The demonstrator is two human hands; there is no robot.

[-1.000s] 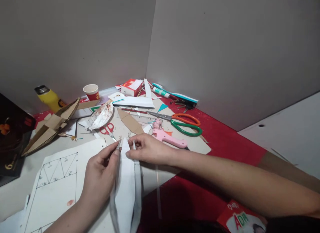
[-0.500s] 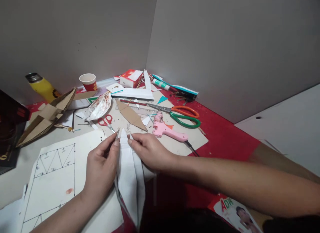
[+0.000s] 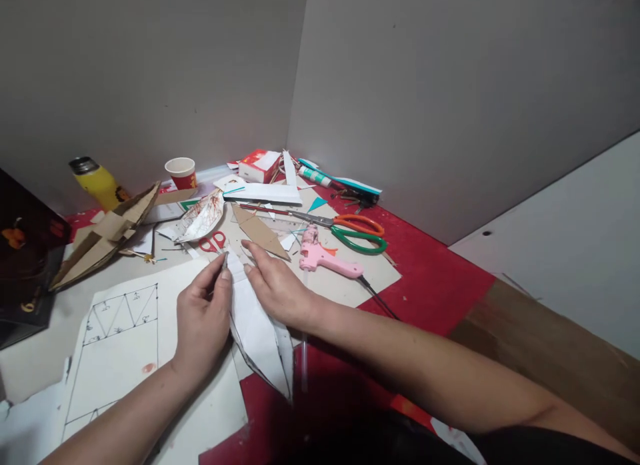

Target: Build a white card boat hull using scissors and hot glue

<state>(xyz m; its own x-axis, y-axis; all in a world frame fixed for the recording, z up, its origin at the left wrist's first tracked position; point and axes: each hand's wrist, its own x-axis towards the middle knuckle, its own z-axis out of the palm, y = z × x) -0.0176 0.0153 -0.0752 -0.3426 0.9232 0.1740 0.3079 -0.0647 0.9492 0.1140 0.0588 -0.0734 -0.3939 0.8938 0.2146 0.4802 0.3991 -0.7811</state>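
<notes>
A long white paper piece with folded layers and pointed ends slants toward me between my hands. My left hand is closed, pinching the left edge of its far tip between thumb and fingers. On the other side, my right hand lies along the piece's right edge. Its index finger is stretched forward, apart from the thumb, which rests at the paper's edge; the other fingers are mostly hidden. Just beyond the hands are small red-handled scissors and a flat brown cardboard piece.
A pink glue gun and big scissors with orange and green handles lie to the right. At the back left stand a yellow bottle, a paper cup and a cardboard boat shape. A drawn sheet lies left.
My right index finger has lifted and stretched forward, away from the thumb. The white piece's near end has swung slightly right. The view has shifted a little.
</notes>
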